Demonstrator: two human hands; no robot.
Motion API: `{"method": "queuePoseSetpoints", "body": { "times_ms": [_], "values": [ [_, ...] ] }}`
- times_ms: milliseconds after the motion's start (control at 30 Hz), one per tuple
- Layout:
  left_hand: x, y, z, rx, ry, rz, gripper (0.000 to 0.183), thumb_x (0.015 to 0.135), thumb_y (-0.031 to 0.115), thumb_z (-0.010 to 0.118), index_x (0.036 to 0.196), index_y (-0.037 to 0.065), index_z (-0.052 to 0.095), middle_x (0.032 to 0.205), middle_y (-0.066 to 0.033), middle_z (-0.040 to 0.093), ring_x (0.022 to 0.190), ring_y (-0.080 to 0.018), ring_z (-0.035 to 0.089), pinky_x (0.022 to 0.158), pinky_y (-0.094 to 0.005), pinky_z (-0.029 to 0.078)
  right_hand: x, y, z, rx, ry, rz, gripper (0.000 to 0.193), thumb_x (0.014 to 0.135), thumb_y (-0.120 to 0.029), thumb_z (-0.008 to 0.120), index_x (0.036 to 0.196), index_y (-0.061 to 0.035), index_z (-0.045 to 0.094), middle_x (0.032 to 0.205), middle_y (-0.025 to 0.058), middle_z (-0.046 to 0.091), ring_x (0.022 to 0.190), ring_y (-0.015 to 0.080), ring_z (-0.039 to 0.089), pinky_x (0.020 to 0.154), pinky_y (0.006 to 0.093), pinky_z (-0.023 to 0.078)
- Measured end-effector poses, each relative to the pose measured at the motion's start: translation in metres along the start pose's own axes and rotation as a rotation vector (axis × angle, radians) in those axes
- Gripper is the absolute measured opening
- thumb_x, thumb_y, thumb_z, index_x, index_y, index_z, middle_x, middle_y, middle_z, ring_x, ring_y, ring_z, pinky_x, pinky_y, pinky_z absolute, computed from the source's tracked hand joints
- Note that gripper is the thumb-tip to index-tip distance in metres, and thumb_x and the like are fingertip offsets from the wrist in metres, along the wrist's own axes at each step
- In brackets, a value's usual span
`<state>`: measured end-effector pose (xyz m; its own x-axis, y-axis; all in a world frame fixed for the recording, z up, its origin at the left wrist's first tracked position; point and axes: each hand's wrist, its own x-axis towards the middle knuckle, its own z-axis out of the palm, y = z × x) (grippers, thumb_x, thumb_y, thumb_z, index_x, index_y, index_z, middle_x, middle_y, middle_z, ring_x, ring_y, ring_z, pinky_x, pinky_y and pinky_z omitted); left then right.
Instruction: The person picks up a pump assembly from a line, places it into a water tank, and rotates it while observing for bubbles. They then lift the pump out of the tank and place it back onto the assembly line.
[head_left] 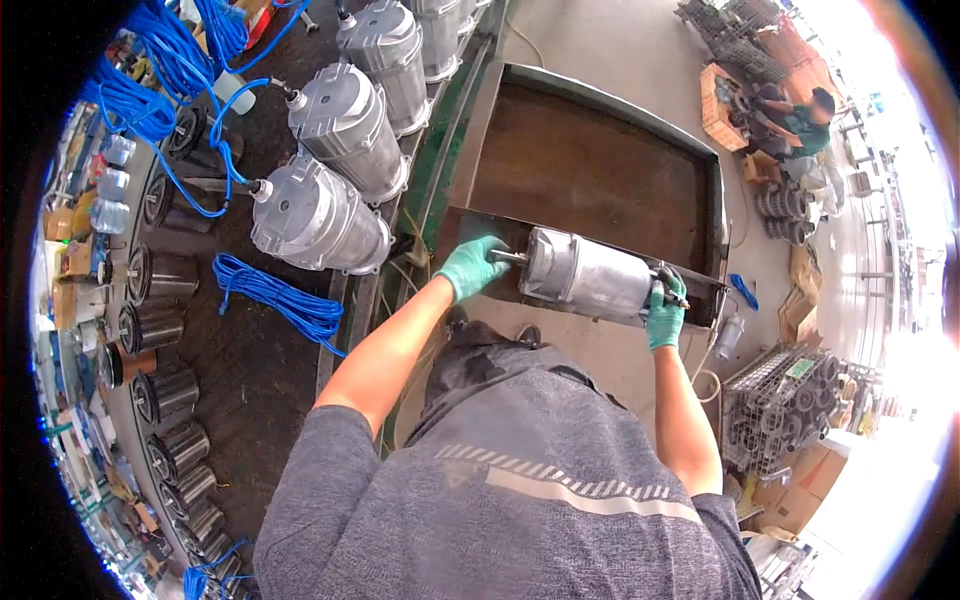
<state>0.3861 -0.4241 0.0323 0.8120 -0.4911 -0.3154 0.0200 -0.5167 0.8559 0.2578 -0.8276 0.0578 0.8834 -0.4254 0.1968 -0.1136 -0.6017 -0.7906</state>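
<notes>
**Grey shirt [520, 470] close below, silver cylinder [600, 275] caught at both ends**

And it's the silver cylinder at the centre of the frame, lying on its side across the near edge of a metal tray [600, 150]; whether that edge bears any of its weight, I cannot tell. Left hand [470, 268], green-gloved, has its fingers closed round the shaft [508, 257] poking from the left end. Over at the other end, the right hand [664, 315] curls its fingers about the dark fittings, though exactly where fingertips meet metal is hard to make out.

How will it handle? Heavy, I'd judge, stiff all through, and that smooth casing could slide in a glove. Both ends look the sensible hold, keeping the load balanced; the thin shaft alone might let it roll, so a palm beneath the ribbed body would steady things.

Outward we go! Upper left, silver housings [318, 215] stand in a row, blue cables [165, 60] trailing from them, with a blue coil [280, 300] lying just below. Down the left side, dark cylinders [165, 395] line up. Lower right, a wire basket [780, 410] full of round parts; upper right, a co-worker [805, 128] beside an orange crate [722, 105].
</notes>
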Motion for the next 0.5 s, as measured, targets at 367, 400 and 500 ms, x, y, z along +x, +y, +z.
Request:
{"method": "queuePoseSetpoints", "body": {
  "times_ms": [367, 400, 500],
  "values": [
    [-0.002, -0.018, 0.003, -0.218, 0.039, 0.15, 0.051, 0.096, 0.029, 0.069, 0.143, 0.012, 0.058, 0.109, -0.0107, 0.075, 0.085, -0.0279, 0.07, 0.076, -0.039, 0.057, 0.002, 0.002, 0.006, 0.001, 0.02, -0.048, 0.029, 0.097, -0.009, 0.061, 0.125, -0.0029, 0.064, 0.139, 0.0176, 0.054, 0.131, 0.0326, 0.052, 0.114, 0.041, 0.041],
    [-0.011, 0.039, -0.007, -0.499, -0.12, -0.13, 0.047, 0.097, 0.032, 0.071, 0.138, 0.01, 0.062, 0.096, -0.0002, 0.067, 0.077, -0.0097, 0.06, 0.067, -0.0272, 0.052, -0.004, 0.011, -0.005, -0.025, 0.034, -0.019, 0.029, 0.097, -0.01, 0.061, 0.124, -0.0032, 0.064, 0.139, 0.0176, 0.054, 0.131, 0.0325, 0.052, 0.114, 0.0407, 0.041],
    [-0.009, 0.004, -0.015, -0.828, -0.256, -0.254, 0.044, 0.101, 0.044, 0.066, 0.132, 0.014, 0.066, 0.09, 0.003, 0.065, 0.077, -0.0073, 0.062, 0.066, -0.0264, 0.054, 0.0, 0.01, 0.007, 0.018, 0.034, -0.048, 0.03, 0.097, -0.012, 0.061, 0.125, -0.0042, 0.065, 0.142, 0.0156, 0.05, 0.132, 0.0314, 0.051, 0.115, 0.0397, 0.04]
  ]
}}
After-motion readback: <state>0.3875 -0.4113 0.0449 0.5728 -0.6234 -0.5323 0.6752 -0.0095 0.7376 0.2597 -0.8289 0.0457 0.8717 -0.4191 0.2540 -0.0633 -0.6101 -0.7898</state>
